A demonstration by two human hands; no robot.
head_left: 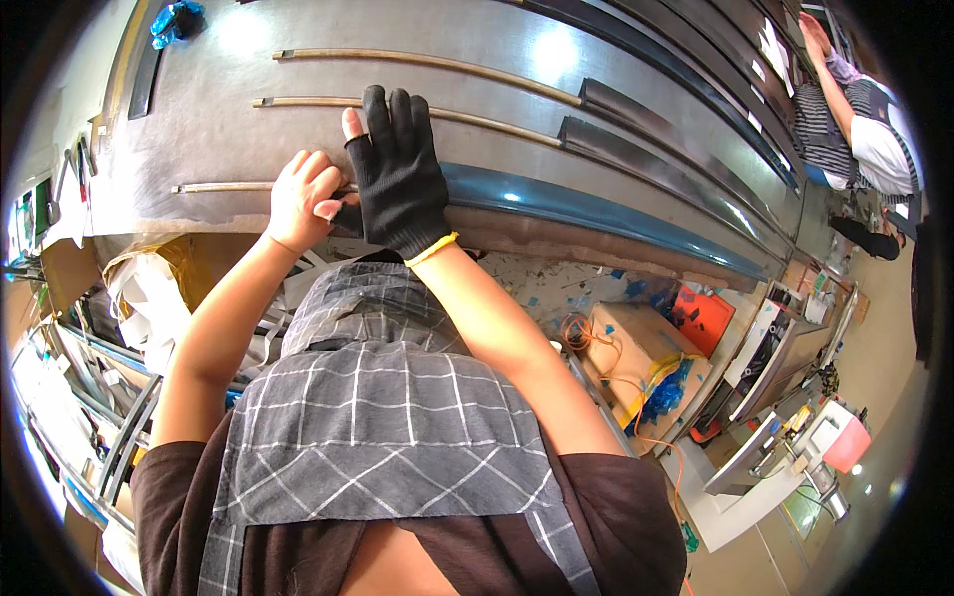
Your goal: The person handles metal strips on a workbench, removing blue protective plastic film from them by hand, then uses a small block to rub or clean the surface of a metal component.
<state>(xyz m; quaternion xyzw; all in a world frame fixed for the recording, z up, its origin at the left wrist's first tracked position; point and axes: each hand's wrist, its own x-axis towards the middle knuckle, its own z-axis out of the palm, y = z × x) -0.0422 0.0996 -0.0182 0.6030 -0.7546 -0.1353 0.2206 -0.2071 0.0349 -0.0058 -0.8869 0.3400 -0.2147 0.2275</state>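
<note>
My bare left hand [303, 197] is closed over a thin brownish strip [224, 188] near the table's front edge. Whatever its curled fingers grip is hidden. Beside it, my right hand [397, 174] wears a black knit glove with a yellow cuff; bare thumb and index fingertips show. Its fingers stretch away from me across a second thin strip [477, 120], and its thumb meets the left hand. From under the right wrist, a long blue glossy profile [586, 219] runs rightward. The second strip leads into a dark profile [636, 159].
A third strip [427, 62] lies farther back on the metal table [214, 139], with more dark profiles behind. Crumpled blue film [177, 24] sits at the far left. Below the table stand a cardboard box [636, 343] and an orange cable [679, 487]. Another person [860, 129] is at the far right.
</note>
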